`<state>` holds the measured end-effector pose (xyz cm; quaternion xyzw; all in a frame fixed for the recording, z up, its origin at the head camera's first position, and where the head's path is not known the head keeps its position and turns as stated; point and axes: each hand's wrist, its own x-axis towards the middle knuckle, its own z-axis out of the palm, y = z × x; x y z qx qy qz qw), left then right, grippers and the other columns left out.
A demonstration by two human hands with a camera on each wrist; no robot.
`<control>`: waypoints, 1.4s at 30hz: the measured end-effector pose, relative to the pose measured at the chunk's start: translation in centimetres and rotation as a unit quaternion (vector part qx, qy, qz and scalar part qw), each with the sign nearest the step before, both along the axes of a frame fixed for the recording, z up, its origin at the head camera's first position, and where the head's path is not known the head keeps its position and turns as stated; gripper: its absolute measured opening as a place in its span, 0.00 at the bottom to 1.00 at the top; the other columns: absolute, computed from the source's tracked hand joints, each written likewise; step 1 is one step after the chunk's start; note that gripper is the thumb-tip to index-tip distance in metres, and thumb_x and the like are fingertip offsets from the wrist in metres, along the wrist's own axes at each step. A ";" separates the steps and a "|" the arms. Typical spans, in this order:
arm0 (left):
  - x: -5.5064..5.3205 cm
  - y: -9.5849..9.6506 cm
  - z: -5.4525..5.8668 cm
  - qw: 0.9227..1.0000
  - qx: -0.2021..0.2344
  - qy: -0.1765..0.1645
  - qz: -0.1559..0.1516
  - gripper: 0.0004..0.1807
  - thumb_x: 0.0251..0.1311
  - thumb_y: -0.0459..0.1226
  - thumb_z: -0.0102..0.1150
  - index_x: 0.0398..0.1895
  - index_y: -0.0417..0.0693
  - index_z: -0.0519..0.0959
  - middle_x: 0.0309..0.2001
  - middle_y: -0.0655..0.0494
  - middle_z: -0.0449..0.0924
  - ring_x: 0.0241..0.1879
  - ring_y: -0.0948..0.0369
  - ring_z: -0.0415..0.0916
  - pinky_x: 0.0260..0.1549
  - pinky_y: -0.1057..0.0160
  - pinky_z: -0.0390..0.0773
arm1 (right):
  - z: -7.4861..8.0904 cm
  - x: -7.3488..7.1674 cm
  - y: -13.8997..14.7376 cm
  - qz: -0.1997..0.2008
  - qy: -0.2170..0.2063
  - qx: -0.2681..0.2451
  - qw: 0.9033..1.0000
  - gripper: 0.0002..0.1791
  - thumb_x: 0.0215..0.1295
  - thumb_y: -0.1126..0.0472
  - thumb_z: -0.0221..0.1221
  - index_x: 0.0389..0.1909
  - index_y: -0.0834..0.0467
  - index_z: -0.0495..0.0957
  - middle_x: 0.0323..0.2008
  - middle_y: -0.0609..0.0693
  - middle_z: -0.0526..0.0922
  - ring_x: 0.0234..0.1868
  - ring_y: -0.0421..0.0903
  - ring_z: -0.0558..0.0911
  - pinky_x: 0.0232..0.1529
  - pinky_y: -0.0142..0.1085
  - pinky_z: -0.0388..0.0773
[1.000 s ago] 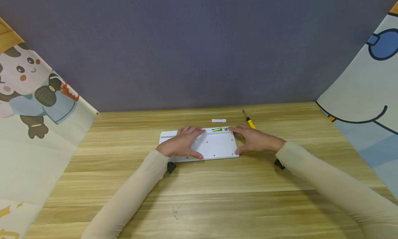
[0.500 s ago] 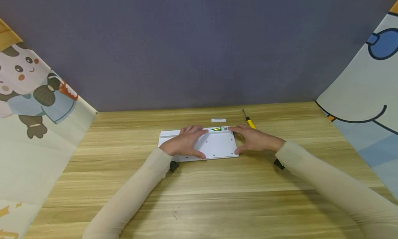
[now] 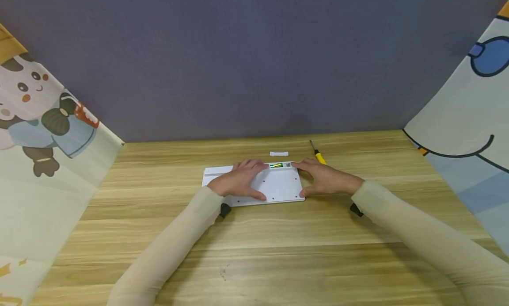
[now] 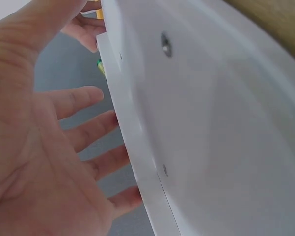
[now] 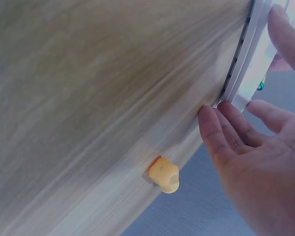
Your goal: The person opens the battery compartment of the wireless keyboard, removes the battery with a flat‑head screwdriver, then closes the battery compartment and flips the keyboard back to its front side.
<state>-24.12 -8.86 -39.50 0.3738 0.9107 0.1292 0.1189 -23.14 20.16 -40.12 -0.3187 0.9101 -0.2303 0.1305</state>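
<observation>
A white keyboard (image 3: 279,186) lies underside up on the wooden table, screws showing. Green and gold, a battery (image 3: 276,166) sits in the open compartment near its right back edge. My left hand (image 3: 238,180) spans the keyboard left of the battery, index fingertip close to it and thumb near the front edge. In the left wrist view, its nearly straight fingers (image 4: 100,130) touch the keyboard's long side. My right hand (image 3: 328,178) holds the right end, with the thumb at the front corner and the index finger at the back corner. Its other fingers (image 5: 218,132) press against the end.
Behind the keyboard lies a small white battery cover (image 3: 279,154). A screwdriver (image 3: 318,154) with a yellow handle lies at the back right, close to my right hand. A dark grey panel (image 3: 254,67) stands along the table's back edge.
My left hand has slid right along the keyboard, its index finger closer to the battery. The right hand keeps its place at the right end.
</observation>
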 end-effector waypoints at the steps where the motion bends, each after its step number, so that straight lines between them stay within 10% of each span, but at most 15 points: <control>1: -0.1 0.1 0.0 1.000 0.000 -0.001 0.001 0.52 0.46 0.61 0.66 0.72 0.50 0.57 0.70 0.52 0.54 0.67 0.52 0.50 0.62 0.46 0.49 | 0.0 0.0 0.0 -0.001 0.001 0.000 1.000 0.51 0.49 0.47 0.71 0.71 0.61 0.57 0.60 0.61 0.66 0.59 0.55 0.67 0.57 0.50 0.66; 42: -2.4 5.5 0.1 0.999 -0.025 -0.030 0.030 0.34 0.66 0.54 0.49 0.73 0.56 0.57 0.70 0.52 0.54 0.70 0.50 0.46 0.62 0.41 0.48 | -0.1 -0.1 0.1 0.008 0.009 0.005 1.000 0.52 0.49 0.45 0.70 0.71 0.60 0.56 0.60 0.60 0.66 0.58 0.54 0.68 0.57 0.50 0.66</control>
